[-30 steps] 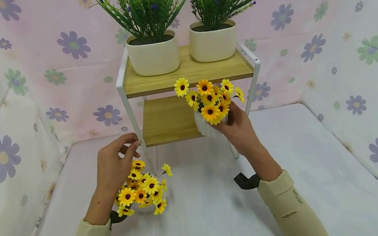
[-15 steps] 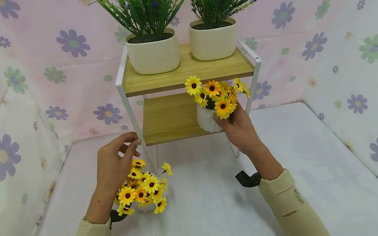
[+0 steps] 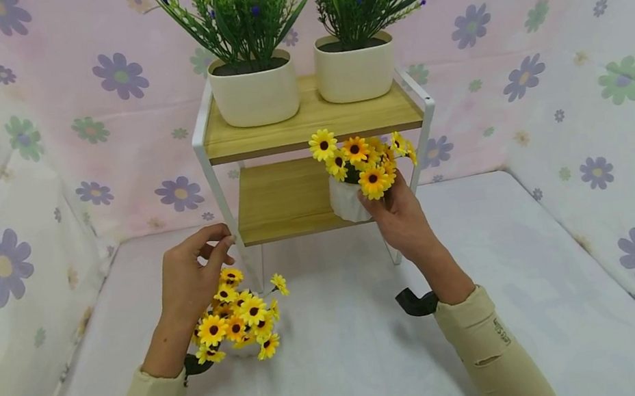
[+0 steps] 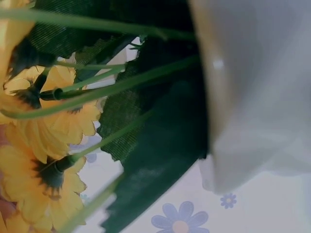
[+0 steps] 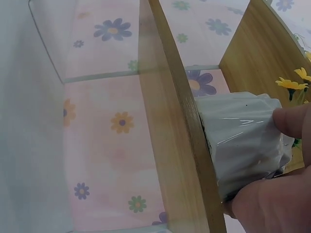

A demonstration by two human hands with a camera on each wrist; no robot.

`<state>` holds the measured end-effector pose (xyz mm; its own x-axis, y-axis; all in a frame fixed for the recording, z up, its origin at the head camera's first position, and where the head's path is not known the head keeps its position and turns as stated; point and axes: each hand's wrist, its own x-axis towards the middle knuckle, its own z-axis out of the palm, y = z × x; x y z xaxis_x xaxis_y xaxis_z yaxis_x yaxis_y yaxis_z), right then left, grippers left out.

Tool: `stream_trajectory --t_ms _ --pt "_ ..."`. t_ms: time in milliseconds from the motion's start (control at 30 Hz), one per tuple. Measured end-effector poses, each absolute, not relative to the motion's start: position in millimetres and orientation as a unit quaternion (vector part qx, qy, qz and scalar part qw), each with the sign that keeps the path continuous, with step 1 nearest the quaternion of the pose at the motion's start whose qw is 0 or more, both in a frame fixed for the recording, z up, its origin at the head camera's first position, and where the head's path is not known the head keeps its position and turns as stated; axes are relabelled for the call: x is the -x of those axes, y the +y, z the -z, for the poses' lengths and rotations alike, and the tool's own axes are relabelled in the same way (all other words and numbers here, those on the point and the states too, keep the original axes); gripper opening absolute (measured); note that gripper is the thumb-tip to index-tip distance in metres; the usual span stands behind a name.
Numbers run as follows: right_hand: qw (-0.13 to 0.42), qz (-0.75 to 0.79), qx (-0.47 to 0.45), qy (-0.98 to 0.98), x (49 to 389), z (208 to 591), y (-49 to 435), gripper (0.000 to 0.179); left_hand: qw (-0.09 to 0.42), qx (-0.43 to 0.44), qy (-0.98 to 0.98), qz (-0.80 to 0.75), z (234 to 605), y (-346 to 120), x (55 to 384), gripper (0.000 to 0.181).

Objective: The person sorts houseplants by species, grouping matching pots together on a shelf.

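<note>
My right hand grips a white ribbed pot of artificial yellow sunflowers, thumb and fingers around its side. The pot is at the front right of the lower wooden board; in the right wrist view its base meets the board's front edge. My left hand has thumb and forefinger pinched at the shelf's white left front post. Below that hand, a second pot of yellow sunflowers stands on the table; its stems and white pot fill the left wrist view.
Two cream planters with purple-flowered greenery stand on the shelf's upper board. The shelf rests on a white-covered table. Flower-patterned cloth walls enclose the back and sides.
My right hand has shifted slightly right with the potted sunflowers, and the pot has come more upright, then stayed nearly still. My left hand holds its place at the post.
</note>
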<state>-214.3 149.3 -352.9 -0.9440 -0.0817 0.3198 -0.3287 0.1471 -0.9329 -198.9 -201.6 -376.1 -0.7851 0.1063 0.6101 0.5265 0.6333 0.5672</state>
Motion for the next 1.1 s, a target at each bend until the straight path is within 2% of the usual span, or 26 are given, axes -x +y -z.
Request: stream_trajectory --t_ms 267,433,600,833,1100 --pt "0.111 -0.595 -0.092 -0.791 210 350 147 0.074 0.268 0.178 -0.864 0.387 377 -203 197 0.014" --pt "0.157 -0.551 -0.129 -0.809 203 351 147 0.072 0.271 0.181 -0.862 0.387 377 -204 198 0.014" --pt "0.185 -0.531 -0.16 -0.811 193 351 150 0.079 0.271 0.187 -0.86 0.389 377 -204 199 0.014" --pt "0.173 -0.502 -0.157 -0.833 175 349 156 0.085 0.266 0.184 -0.861 0.392 378 -204 199 0.014" --pt "0.175 -0.461 -0.172 -0.853 150 352 159 0.078 0.265 0.185 -0.861 0.393 376 -204 199 0.014"
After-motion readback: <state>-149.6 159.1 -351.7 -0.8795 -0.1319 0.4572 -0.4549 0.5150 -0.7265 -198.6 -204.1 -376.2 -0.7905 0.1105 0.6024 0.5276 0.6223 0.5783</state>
